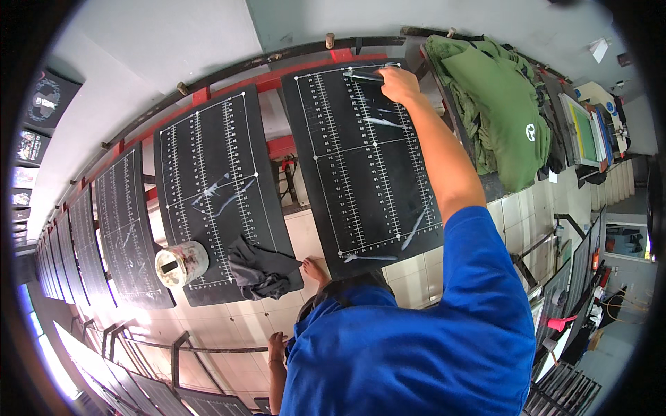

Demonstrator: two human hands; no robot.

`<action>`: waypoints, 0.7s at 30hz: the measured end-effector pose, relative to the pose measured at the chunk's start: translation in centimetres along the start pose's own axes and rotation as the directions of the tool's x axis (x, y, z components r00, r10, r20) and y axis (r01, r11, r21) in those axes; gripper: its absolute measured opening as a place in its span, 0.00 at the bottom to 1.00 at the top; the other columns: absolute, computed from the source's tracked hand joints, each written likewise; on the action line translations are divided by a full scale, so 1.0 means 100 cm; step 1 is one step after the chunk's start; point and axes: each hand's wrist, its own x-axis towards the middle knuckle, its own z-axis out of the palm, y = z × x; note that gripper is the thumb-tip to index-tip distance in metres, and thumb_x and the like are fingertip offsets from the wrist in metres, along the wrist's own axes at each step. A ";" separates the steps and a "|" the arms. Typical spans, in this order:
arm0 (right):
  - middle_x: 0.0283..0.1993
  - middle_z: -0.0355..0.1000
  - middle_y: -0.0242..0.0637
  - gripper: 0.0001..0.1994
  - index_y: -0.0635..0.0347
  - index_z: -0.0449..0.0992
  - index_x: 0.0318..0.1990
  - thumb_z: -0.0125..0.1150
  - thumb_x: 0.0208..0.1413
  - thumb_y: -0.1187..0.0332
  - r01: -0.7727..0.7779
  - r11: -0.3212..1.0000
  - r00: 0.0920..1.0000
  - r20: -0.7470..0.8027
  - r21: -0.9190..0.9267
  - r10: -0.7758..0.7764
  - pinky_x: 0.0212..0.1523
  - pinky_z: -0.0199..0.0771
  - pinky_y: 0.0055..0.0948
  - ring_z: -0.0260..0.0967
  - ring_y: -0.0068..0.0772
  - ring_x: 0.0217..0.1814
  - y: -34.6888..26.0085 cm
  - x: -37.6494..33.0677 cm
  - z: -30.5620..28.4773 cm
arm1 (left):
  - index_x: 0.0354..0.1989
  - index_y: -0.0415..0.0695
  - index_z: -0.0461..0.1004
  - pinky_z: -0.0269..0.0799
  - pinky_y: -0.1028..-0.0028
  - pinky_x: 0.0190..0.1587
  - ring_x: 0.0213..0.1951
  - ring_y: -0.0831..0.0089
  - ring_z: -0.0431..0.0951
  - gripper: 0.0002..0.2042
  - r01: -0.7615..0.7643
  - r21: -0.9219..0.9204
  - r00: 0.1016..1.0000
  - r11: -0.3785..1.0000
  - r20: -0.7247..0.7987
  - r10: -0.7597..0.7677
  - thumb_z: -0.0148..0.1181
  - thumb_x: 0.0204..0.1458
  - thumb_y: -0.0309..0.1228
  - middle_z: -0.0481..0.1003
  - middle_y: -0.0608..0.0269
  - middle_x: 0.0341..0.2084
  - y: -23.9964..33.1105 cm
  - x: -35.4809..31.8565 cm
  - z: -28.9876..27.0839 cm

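My right hand [400, 84] reaches over the far end of a black printing board [354, 194] marked with white rulers and lines. It is closed around the handle of a narrow, flat-ended spreading tool [362, 75], whose tip is at the board's far edge; its exact kind is unclear. Whitish smears [383, 123] streak the board's middle and near end. My left hand [277, 345] hangs low beside my body, away from the boards. Its fingers look bent, partly hidden, and nothing shows in them.
On the neighbouring board [215, 159] stand a stained white tub [182, 264] and a crumpled dark cloth [260, 270]. Green garments [499, 111] cover the board to the right. More boards run leftward along a red frame [281, 145]. My bare foot [316, 270] shows on the tiled floor.
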 end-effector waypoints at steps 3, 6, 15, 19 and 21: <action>0.52 0.78 0.34 0.21 0.47 0.80 0.52 0.56 0.50 0.73 0.098 0.995 0.992 -0.074 -0.019 -0.099 0.51 0.77 0.41 0.77 0.41 0.52 -0.008 -0.027 0.019 | 0.55 0.39 0.71 0.74 0.72 0.31 0.34 0.67 0.80 0.17 0.082 0.035 0.996 0.996 0.029 -0.083 0.52 0.64 0.38 0.79 0.53 0.40 0.019 0.005 0.010; 0.44 0.77 0.33 0.18 0.49 0.82 0.47 0.61 0.47 0.75 0.195 0.981 0.975 -0.106 0.005 -0.194 0.45 0.79 0.42 0.78 0.42 0.46 -0.026 -0.096 0.013 | 0.55 0.41 0.71 0.75 0.69 0.33 0.35 0.66 0.80 0.18 0.072 0.014 0.997 0.997 0.041 -0.072 0.52 0.64 0.40 0.79 0.56 0.40 0.028 0.023 0.014; 0.46 0.79 0.39 0.23 0.54 0.81 0.50 0.62 0.41 0.75 0.021 0.992 0.971 0.234 0.124 -0.050 0.49 0.79 0.40 0.78 0.45 0.49 -0.068 -0.294 -0.031 | 0.57 0.43 0.68 0.77 0.66 0.40 0.39 0.64 0.81 0.19 -0.128 -0.031 0.973 0.991 0.188 0.132 0.51 0.64 0.42 0.78 0.54 0.45 0.086 0.074 0.055; 0.36 0.79 0.48 0.22 0.69 0.80 0.43 0.63 0.34 0.71 -0.422 0.824 0.802 0.579 0.379 0.144 0.46 0.76 0.31 0.79 0.43 0.43 -0.051 -0.256 -0.043 | 0.58 0.43 0.68 0.77 0.66 0.39 0.39 0.64 0.81 0.20 -0.174 -0.109 0.959 0.979 0.207 0.194 0.52 0.64 0.42 0.78 0.54 0.44 0.081 0.075 0.045; 0.36 0.78 0.40 0.19 0.65 0.79 0.42 0.65 0.38 0.72 -0.693 0.488 0.660 0.739 0.531 0.134 0.45 0.75 0.32 0.76 0.39 0.39 -0.045 -0.228 -0.022 | 0.58 0.42 0.68 0.76 0.66 0.38 0.38 0.64 0.80 0.19 -0.158 -0.161 0.973 0.974 0.143 0.182 0.53 0.63 0.40 0.78 0.55 0.43 0.067 0.072 0.034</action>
